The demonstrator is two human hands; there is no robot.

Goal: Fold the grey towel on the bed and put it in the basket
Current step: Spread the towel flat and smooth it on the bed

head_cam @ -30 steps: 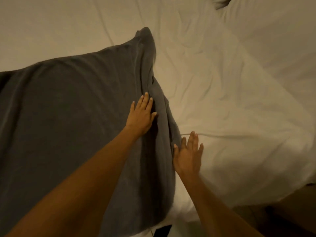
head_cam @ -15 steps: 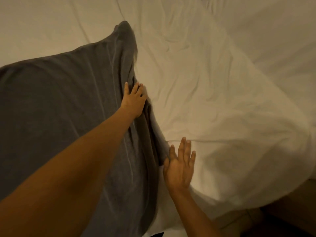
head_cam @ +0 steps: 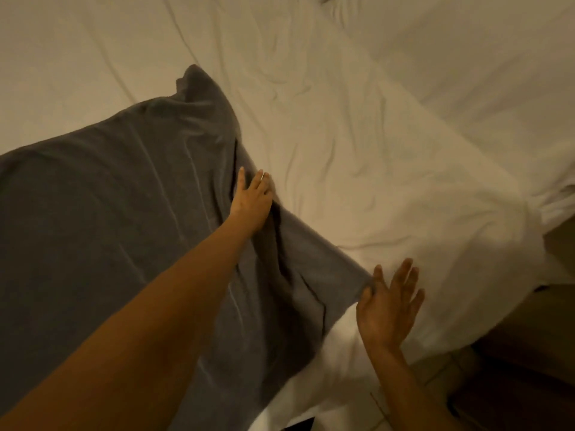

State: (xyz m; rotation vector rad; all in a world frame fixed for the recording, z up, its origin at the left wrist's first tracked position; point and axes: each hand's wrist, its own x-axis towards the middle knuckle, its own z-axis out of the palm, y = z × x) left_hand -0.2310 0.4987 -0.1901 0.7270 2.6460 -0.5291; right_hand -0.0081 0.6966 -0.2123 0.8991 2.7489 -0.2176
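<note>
My left hand (head_cam: 252, 199) has slid along the grey towel (head_cam: 109, 213) toward its right edge and lies flat there, fingers straight. My right hand (head_cam: 387, 309) hovers open, thumb at the towel's near corner on the bed (head_cam: 389, 150).

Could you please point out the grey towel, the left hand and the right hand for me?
grey towel (head_cam: 102, 219), head view, on its flat middle.
left hand (head_cam: 252, 199), head view, on the back of the hand.
right hand (head_cam: 387, 309), head view, on the back of the hand.
</note>
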